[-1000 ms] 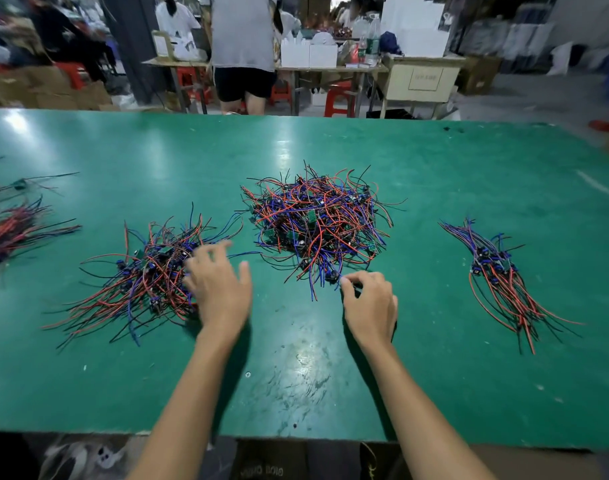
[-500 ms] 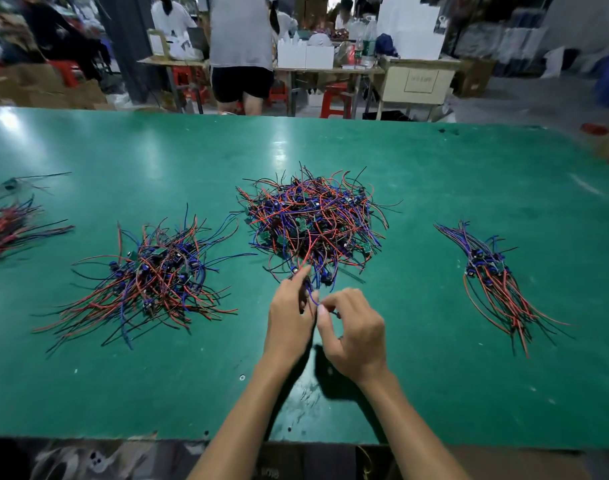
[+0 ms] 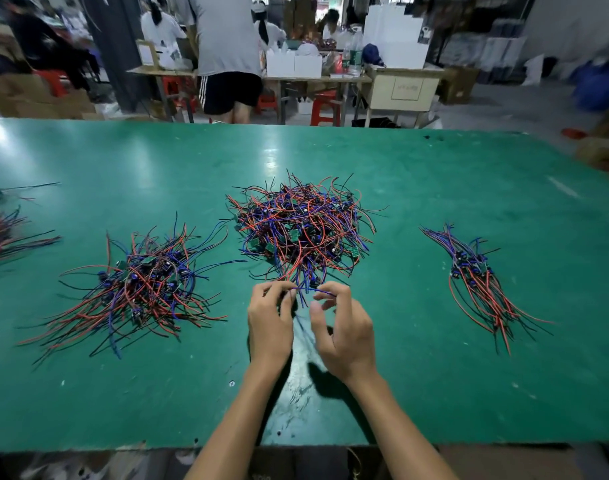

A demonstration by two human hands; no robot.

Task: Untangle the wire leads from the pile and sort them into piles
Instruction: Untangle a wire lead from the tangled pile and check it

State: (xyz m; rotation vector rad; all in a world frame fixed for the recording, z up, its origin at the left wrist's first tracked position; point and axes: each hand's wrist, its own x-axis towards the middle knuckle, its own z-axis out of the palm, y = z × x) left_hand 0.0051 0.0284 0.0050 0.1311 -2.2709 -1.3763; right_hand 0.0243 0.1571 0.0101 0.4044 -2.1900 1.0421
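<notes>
A tangled pile (image 3: pixel 301 230) of red, blue and black wire leads with small green boards lies at the middle of the green table (image 3: pixel 434 393). Both hands meet at its near edge. My left hand (image 3: pixel 270 322) and my right hand (image 3: pixel 344 332) each pinch one end of a blue wire lead (image 3: pixel 308 290) stretched between them, still running into the pile. A sorted pile (image 3: pixel 142 285) spreads out to the left. A smaller, neater sorted bundle (image 3: pixel 476 275) lies to the right.
Another wire bundle (image 3: pixel 5 235) lies at the far left edge. Beyond the table's far edge a person (image 3: pixel 227 57) stands at workbenches with boxes and red stools (image 3: pixel 325 107). The table's near edge runs just below my forearms.
My left hand left the left pile and moved right to the middle pile's near edge. Both hands took hold of a blue lead and lifted it slightly between them.
</notes>
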